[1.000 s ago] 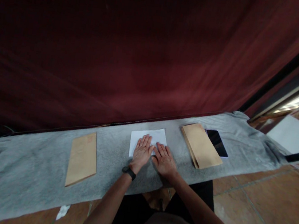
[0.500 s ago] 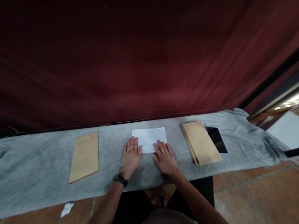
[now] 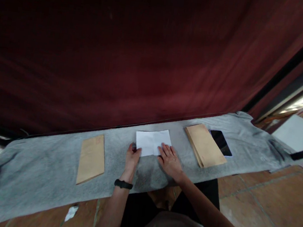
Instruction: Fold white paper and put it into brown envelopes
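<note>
A sheet of white paper (image 3: 149, 141) with a faint crease lies on the grey cloth in front of me. My left hand (image 3: 132, 157), a dark band on its wrist, grips the paper's lower left edge between thumb and fingers. Flat on the lower right part of the sheet rests my right hand (image 3: 169, 161), fingers stretched out. To the left is a single-looking brown envelope (image 3: 92, 159). A stack of brown envelopes (image 3: 205, 146) sits to the right of my right hand.
A dark phone (image 3: 221, 143) lies beside the stack. The grey cloth (image 3: 40, 173) covers a long narrow surface against a dark red curtain (image 3: 145, 72). On the tiled floor is a crumpled white scrap (image 3: 71, 212). A white panel (image 3: 302, 133) stands at far right.
My left hand has gone from lying flat on the paper to gripping its left edge. The right hand stays flat. The view has shifted slightly.
</note>
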Tool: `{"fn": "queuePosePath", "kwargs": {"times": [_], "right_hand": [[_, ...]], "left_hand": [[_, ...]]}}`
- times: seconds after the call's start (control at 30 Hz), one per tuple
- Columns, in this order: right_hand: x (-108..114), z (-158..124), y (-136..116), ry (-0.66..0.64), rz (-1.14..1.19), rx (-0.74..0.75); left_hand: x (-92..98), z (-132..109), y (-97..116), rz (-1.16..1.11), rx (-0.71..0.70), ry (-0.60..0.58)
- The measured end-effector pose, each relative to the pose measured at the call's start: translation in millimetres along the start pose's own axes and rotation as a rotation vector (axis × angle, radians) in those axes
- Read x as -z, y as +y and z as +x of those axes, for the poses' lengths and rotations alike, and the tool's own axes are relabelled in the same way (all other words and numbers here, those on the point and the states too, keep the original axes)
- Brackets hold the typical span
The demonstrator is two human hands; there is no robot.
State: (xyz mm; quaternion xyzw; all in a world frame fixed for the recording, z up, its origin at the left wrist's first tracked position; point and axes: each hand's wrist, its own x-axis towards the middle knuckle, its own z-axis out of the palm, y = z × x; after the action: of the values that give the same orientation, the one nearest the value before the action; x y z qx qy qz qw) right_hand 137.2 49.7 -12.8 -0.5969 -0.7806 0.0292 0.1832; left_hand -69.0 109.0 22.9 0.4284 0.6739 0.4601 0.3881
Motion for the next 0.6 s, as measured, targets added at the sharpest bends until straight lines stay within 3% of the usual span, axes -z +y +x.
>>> {"fn": "queuePosePath", "kwargs": {"times": [0.17,0.3,0.37,0.47,0.6], "right_hand": [[9.6,0.8,-4.3,0.005,0.040,-0.018],[26.4,12.0,-23.8,0.065,0.226,-0.057],[37.9,22.1,-37.7,0.121,0.502,-0.103],[56.2,36.7,-56.3,0.211,0.960,-0.239],[70.5,41.1,-67.1,0.240,1.453,-0.411]], "left_hand": [[2.7,-15.0,13.4,-0.114,0.085,-0.078],[4.0,-38.6,43.4,-0.202,0.002,-0.191],[5.4,-48.8,62.1,-0.248,-0.061,-0.275],[10.8,-57.2,78.7,-0.357,-0.123,-0.250],[17.7,-58.9,60.0,-0.374,0.037,-0.202]]}}
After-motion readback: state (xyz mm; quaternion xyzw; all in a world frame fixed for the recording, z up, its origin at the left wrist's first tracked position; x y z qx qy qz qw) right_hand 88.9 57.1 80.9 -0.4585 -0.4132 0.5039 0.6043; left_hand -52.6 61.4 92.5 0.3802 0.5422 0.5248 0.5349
